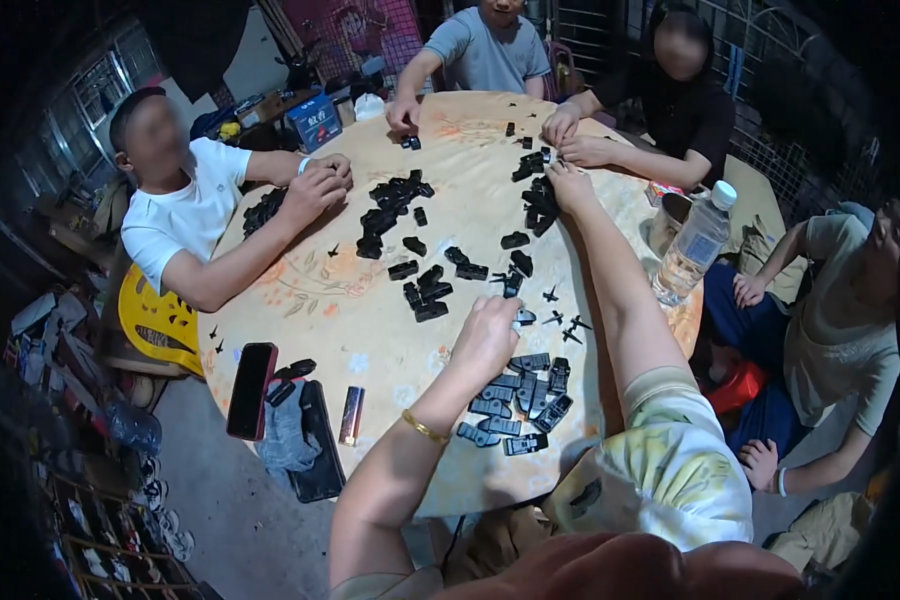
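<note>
My left hand point(488, 338) is closed near the middle of the table. A small dark plastic part point(524, 316) with a bluish sheen sticks out from its fingers. Stretched far forward, my right hand point(572, 188) has its fingers bent down at a pile of black plastic parts point(540, 207); what its fingertips pinch is hidden. Small black cross-shaped pins point(572, 328) lie just right of my left hand. Nearer to me are several flat dark parts point(527, 394) in a loose group. More black blocky parts point(428, 290) are scattered left of my left hand.
Other people sit around the round, cloth-covered table point(300, 270), some handling parts. A water bottle point(692, 245) and a cup point(667, 222) stand by my right arm. A phone point(252, 390), a black case point(317, 440) and a lighter point(351, 415) lie at the left edge.
</note>
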The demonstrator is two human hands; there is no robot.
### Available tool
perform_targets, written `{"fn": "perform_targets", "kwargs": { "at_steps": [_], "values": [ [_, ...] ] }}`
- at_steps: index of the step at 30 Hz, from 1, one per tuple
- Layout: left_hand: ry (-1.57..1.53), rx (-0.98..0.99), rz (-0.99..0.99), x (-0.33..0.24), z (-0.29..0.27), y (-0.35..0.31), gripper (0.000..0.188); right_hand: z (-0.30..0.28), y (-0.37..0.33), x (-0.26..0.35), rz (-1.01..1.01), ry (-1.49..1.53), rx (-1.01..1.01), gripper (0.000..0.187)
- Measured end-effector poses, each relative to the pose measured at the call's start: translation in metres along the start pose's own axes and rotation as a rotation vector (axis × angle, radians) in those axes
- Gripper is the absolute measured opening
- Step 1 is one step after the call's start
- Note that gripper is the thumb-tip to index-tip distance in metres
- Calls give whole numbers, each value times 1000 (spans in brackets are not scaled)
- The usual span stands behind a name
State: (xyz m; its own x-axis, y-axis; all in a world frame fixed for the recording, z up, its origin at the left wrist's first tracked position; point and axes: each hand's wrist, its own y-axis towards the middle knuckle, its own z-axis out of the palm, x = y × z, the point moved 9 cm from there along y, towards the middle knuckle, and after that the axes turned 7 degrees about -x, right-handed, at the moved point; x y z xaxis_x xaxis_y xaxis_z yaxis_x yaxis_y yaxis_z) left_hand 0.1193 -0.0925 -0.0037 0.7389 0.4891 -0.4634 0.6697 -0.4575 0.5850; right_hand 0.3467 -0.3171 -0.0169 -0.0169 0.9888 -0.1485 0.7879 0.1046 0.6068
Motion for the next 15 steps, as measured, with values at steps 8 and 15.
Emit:
{"fn": "perform_targets", "kwargs": {
  "at_steps": [8,15],
  "values": [
    [-79,-5,-20,-1,1,0,26,-4,-21,-15,136,-36,234,17],
    [-162,-169,-63,18,-16,1,25,-58,-55,24,-18,89,-10,16]
  ]
}}
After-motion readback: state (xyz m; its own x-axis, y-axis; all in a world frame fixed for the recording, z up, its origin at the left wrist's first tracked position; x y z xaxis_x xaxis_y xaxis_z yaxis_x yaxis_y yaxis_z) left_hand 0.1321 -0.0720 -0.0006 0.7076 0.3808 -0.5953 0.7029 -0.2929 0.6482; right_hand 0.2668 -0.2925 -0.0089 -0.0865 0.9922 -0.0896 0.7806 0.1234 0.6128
